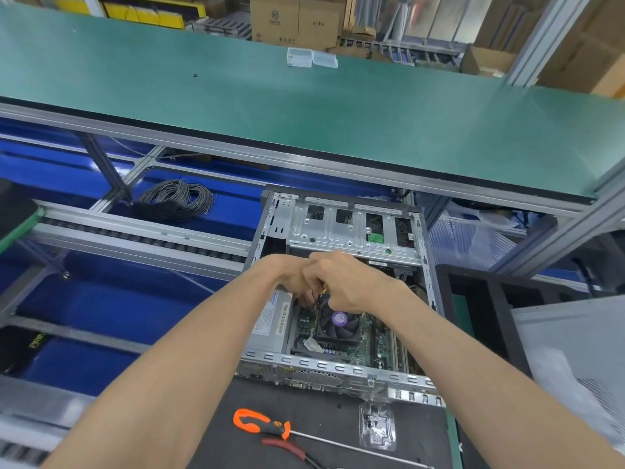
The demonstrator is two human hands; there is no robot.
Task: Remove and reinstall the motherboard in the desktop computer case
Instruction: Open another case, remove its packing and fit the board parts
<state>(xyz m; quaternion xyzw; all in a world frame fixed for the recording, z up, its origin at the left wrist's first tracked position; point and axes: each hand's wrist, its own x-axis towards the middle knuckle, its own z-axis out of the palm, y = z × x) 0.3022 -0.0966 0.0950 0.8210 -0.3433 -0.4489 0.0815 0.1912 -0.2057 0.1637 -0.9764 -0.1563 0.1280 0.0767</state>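
Both hands met inside the open computer case [341, 299], which lay on its side on the dark mat of the desk [304, 445]. The left hand [293, 279] had its fingers curled downward into the case, their tips at something small and dark just above the cooler fan; it seemed to pinch a cable or connector there, though the other hand hid most of it. The right hand [345, 282] pressed against the left, knuckles up and fingers curled under around the same spot, so what it gripped could not be told. Directly below the hands sat the round fan [334, 324] with its purple sticker, mounted on the green motherboard [368, 343], which lay flat in the case bottom. Left of the left hand stood the grey power supply [272, 326] with its label. Beyond the hands the metal drive cage [351, 225] spanned the case. Nearer than the forearms, an orange-handled screwdriver [270, 426] lay on the mat beside red-handled pliers [287, 450], with a clear plastic tray [377, 426] just to their right.
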